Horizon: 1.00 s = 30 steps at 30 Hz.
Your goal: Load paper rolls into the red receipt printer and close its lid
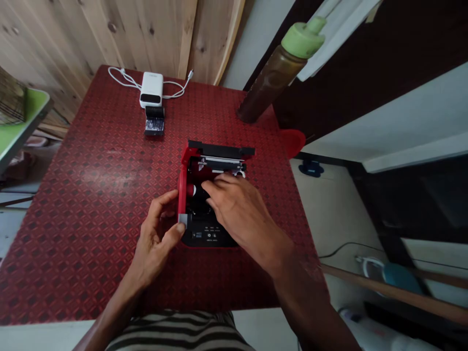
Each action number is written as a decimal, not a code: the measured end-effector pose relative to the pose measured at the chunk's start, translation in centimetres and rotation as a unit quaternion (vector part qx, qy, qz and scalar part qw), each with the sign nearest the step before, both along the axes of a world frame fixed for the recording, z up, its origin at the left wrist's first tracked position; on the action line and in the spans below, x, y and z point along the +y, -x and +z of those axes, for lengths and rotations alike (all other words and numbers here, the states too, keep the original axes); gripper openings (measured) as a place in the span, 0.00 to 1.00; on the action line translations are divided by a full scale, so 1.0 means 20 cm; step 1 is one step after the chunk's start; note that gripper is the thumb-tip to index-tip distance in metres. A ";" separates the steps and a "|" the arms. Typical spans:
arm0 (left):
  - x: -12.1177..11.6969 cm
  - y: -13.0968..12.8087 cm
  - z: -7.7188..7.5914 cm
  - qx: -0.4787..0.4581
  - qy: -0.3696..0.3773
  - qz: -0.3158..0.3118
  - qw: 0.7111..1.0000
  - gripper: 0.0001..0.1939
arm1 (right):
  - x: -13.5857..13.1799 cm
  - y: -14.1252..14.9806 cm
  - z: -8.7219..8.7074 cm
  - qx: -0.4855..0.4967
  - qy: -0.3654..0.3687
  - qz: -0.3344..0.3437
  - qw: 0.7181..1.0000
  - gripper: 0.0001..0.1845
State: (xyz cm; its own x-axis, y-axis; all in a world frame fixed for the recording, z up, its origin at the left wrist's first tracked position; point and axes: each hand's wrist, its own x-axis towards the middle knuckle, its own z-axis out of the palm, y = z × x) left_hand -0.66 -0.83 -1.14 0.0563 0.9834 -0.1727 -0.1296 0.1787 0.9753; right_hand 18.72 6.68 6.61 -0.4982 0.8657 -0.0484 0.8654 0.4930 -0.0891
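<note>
A small red and black printer (204, 234) sits on the red patterned table (91, 195) with its lid (221, 150) raised at the far side. My left hand (159, 234) grips the printer's left side, with the thumb on a grey tab at its front corner. My right hand (237, 209) lies over the open compartment, with the fingers curled down onto the black parts inside beside a red roller end (190, 190). What the fingertips touch is partly hidden.
A white power bank (151, 89) with a white cable (122, 78) and a small black device (154, 121) lie at the table's far side. A brown bottle with a green cap (278, 68) stands at the far right corner. A red object (294, 141) sits at the right edge.
</note>
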 end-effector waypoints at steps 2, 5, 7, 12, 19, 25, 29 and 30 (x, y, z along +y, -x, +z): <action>0.00 0.00 0.00 -0.003 0.004 -0.003 1.000 0.32 | 0.03 0.01 -0.02 -0.005 0.014 -0.001 1.000 0.12; -0.01 0.00 0.01 0.000 0.011 -0.004 1.000 0.33 | 0.08 0.01 -0.05 -0.005 0.036 0.000 0.999 0.11; -0.01 0.01 0.01 0.006 0.012 -0.004 1.000 0.33 | 0.09 0.01 -0.08 0.006 0.041 -0.004 0.999 0.12; 0.00 0.01 0.01 -0.001 0.010 -0.004 1.000 0.32 | 0.09 0.00 -0.14 0.038 0.012 -0.010 0.999 0.14; 0.00 0.01 0.01 0.010 0.005 -0.003 1.000 0.33 | -0.04 -0.12 -0.02 0.189 0.033 0.042 0.981 0.32; 0.01 0.00 0.02 0.015 -0.002 0.001 1.000 0.32 | -0.08 -0.16 0.01 0.244 0.031 0.111 0.963 0.20; 0.00 0.01 0.01 0.014 0.004 0.000 1.000 0.33 | -0.10 -0.14 -0.02 0.260 0.007 0.100 0.960 0.14; 0.00 0.01 0.01 0.011 0.011 -0.001 1.000 0.33 | -0.10 -0.14 -0.03 0.262 -0.003 0.092 0.961 0.14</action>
State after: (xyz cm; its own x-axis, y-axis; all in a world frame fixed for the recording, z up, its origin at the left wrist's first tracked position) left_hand -0.85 -0.89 -0.86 0.0544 0.9792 -0.1957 -0.1083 0.2006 0.9737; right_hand 21.44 4.60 6.09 -0.5977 0.7599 0.2556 0.6008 0.6356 -0.4848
